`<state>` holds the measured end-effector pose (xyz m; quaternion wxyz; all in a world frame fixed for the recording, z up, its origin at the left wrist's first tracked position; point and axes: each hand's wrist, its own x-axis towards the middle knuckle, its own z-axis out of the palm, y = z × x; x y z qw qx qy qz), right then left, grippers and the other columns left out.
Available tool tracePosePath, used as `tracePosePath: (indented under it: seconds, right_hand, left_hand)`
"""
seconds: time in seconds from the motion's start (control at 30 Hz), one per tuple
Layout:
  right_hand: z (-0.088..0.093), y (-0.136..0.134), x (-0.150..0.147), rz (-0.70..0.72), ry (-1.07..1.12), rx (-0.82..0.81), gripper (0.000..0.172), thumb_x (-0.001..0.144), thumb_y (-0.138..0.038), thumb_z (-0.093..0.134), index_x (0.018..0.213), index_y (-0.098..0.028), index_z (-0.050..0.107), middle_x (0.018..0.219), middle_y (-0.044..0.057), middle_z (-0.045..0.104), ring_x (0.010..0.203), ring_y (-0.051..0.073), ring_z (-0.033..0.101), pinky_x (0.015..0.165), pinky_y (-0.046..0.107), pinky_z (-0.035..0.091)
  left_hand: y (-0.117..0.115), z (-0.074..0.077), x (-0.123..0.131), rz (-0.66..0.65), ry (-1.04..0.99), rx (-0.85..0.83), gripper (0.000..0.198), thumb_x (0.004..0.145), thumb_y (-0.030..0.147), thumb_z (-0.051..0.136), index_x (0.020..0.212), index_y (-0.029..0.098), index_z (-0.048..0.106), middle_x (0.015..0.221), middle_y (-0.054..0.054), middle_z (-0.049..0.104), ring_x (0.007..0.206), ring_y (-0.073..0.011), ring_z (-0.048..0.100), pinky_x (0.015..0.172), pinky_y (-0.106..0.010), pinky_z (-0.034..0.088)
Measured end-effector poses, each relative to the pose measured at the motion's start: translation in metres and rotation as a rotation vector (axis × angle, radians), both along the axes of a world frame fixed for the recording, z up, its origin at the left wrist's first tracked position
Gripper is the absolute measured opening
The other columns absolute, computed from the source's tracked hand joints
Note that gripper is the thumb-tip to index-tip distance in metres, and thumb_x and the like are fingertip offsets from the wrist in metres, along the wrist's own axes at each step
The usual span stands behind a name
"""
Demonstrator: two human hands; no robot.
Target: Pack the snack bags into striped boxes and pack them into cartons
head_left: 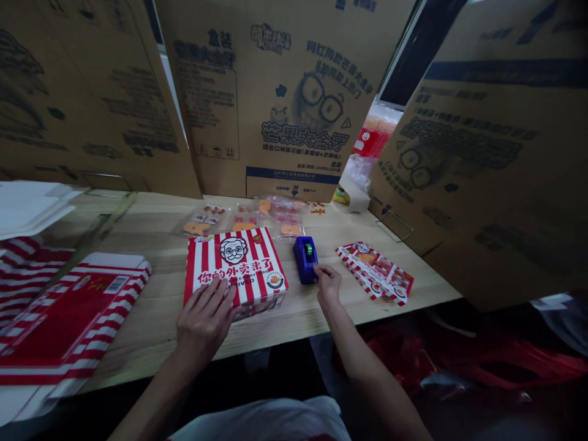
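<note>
A closed red-and-white striped carton (250,263) with a cartoon face on its lid lies on the wooden table. My left hand (204,318) rests flat on the carton's near left part, fingers stretched out. Just right of it stands a blue tape dispenser (303,260) with a green-cored roll (309,249). At the dispenser's near end, the fingers of my right hand (328,285) are pinched together on the tape, though hardly any of the strip shows. Striped printed cards (376,272) lie to the right of this hand.
Clear packets of orange and red sweets (245,217) lie behind the carton. Flat striped box blanks (78,318) and white sheets (34,205) are stacked at the left. Large brown cardboard boxes (211,110) wall off the table's back and right side (496,202).
</note>
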<state>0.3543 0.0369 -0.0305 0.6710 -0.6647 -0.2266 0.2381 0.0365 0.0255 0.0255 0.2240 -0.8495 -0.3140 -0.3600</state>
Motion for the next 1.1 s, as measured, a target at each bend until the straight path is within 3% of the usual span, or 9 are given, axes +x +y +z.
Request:
tracePosePath:
  seconds: [0.2,0.4,0.57,0.73,0.8,0.87,1.0,1.1]
  right_hand:
    - [0.004,-0.011,0.0,0.037,0.091,0.015,0.036,0.056,-0.049,0.075,0.067,-0.017,0.066,0.066,0.003,0.063,0.06,0.017,0.056,0.053,0.029,0.046]
    - [-0.018,-0.041,-0.012,0.011,-0.06,0.076,0.033,0.065,-0.048,0.069,0.066,-0.016,0.065,0.106,0.011,0.06,0.095,0.022,0.058,0.078,0.035,0.048]
    - [-0.036,-0.041,-0.009,0.003,-0.205,0.049,0.028,0.069,-0.043,0.066,0.062,-0.016,0.064,0.097,0.01,0.057,0.097,0.023,0.053,0.087,0.037,0.043]
    - [-0.035,-0.05,-0.004,0.048,-0.283,0.041,0.03,0.075,-0.046,0.06,0.067,-0.017,0.058,0.091,0.008,0.055,0.087,0.021,0.053,0.075,0.034,0.046]
    - [-0.015,-0.057,-0.005,0.114,-0.311,0.059,0.028,0.079,-0.046,0.059,0.072,-0.018,0.058,0.091,0.007,0.055,0.088,0.021,0.053,0.073,0.032,0.047]
    - [0.02,-0.057,-0.01,0.271,-0.408,0.089,0.025,0.08,-0.043,0.061,0.072,-0.019,0.059,0.088,0.005,0.056,0.088,0.021,0.054,0.078,0.034,0.046]
    - [0.111,-0.034,-0.042,0.941,-0.942,0.132,0.021,0.087,-0.033,0.061,0.072,-0.019,0.061,0.094,0.007,0.058,0.092,0.022,0.054,0.084,0.037,0.042]
    - [0.156,-0.014,-0.082,1.342,-1.362,0.105,0.017,0.088,-0.03,0.063,0.075,-0.018,0.065,0.095,0.007,0.06,0.093,0.022,0.052,0.085,0.037,0.038]
  left_hand:
    - [0.0,0.001,0.001,0.005,-0.003,0.006,0.031,0.084,0.025,0.069,0.111,0.012,0.063,0.113,-0.017,0.071,0.107,-0.0317,0.067,0.09,-0.043,0.051]
    - [0.0,0.002,0.0,0.006,0.005,-0.003,0.03,0.085,0.024,0.067,0.112,0.012,0.063,0.113,-0.016,0.071,0.106,-0.0308,0.067,0.09,-0.042,0.05]
    - [0.0,0.003,0.0,-0.004,0.014,-0.012,0.03,0.085,0.025,0.067,0.112,0.012,0.064,0.113,-0.016,0.071,0.106,-0.0311,0.066,0.09,-0.043,0.05]
    - [-0.002,0.004,0.002,0.012,0.008,-0.017,0.027,0.085,0.025,0.066,0.109,0.012,0.065,0.112,-0.015,0.072,0.107,-0.0303,0.066,0.091,-0.042,0.049]
    - [-0.004,0.004,0.003,0.017,0.013,-0.042,0.026,0.086,0.025,0.065,0.109,0.013,0.066,0.114,-0.014,0.071,0.11,-0.0301,0.065,0.093,-0.042,0.048]
    - [-0.005,0.004,0.003,0.024,0.016,-0.079,0.026,0.087,0.025,0.063,0.11,0.013,0.066,0.116,-0.014,0.07,0.113,-0.03,0.063,0.095,-0.043,0.047]
    - [-0.007,0.004,0.003,0.041,0.0,-0.147,0.028,0.089,0.026,0.058,0.113,0.015,0.066,0.116,-0.014,0.07,0.115,-0.0297,0.061,0.096,-0.045,0.046]
    - [-0.008,0.003,0.004,0.04,-0.007,-0.159,0.028,0.09,0.026,0.057,0.113,0.014,0.067,0.115,-0.014,0.07,0.112,-0.0297,0.062,0.096,-0.046,0.046]
